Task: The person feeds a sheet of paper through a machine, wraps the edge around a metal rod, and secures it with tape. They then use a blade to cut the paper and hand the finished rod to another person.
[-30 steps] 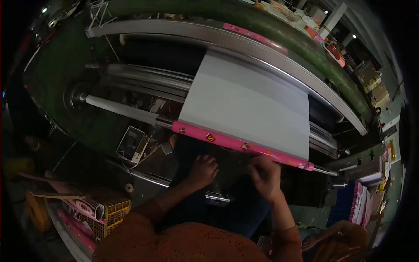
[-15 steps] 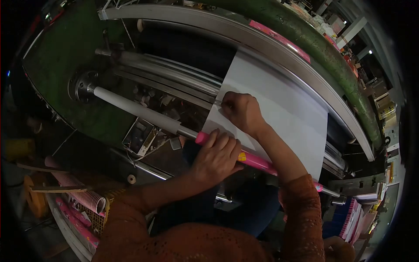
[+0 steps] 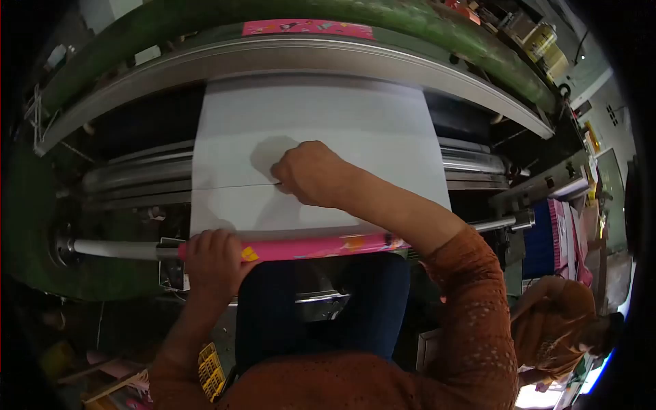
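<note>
A wide white sheet [image 3: 355, 147] comes down from under the metal bar to a pink patterned roll [image 3: 307, 248] in front of my knees. My left hand [image 3: 215, 256] is wrapped over the left end of this roll. Above the sheet, my right hand [image 3: 311, 174] is closed in a pinch on a small blade, mostly hidden by the fingers. A thin slit [image 3: 236, 186] runs from the sheet's left edge to the fingertips. The roll sits on a metal shaft [image 3: 493, 224] whose right end shows beyond it.
A metal crossbar [image 3: 307, 58] and a green beam [image 3: 403, 17] span the far side. Steel rollers [image 3: 140, 179] lie behind the sheet. At lower right another person [image 3: 560, 321] is near. A yellow crate [image 3: 212, 369] stands at lower left.
My right hand has moved from the sheet's left edge inward to the right, leaving a slit behind it. My left hand stays on the roll's end. The view has turned and levelled.
</note>
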`<state>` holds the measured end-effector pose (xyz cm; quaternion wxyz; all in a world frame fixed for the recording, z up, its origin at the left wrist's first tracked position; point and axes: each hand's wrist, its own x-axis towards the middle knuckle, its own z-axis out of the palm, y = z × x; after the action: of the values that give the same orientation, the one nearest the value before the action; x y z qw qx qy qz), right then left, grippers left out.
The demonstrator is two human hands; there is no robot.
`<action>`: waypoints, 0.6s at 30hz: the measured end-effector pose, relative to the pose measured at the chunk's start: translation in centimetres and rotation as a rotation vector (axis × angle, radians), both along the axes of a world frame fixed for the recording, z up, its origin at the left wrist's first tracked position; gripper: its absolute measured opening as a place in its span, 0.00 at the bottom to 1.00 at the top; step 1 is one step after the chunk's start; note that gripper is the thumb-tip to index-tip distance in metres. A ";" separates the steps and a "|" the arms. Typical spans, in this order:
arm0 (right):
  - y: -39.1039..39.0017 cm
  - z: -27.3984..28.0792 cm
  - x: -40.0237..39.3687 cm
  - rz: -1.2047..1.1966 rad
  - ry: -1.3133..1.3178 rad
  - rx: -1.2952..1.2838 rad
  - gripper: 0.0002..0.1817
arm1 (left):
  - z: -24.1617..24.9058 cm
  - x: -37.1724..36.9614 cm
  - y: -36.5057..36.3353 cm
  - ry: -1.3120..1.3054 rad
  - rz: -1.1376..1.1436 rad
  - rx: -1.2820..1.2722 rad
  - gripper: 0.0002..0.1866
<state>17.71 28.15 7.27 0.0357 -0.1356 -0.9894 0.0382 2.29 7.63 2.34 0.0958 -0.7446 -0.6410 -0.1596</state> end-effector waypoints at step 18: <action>-9.4 -2.3 31.4 -0.592 0.883 0.000 0.08 | 1.6 14.3 6.1 0.078 -0.155 -0.053 0.20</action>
<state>49.15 18.73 5.01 0.4583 -0.3800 -0.7995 0.0801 16.63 13.72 3.90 0.0885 -0.8000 -0.5811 -0.1204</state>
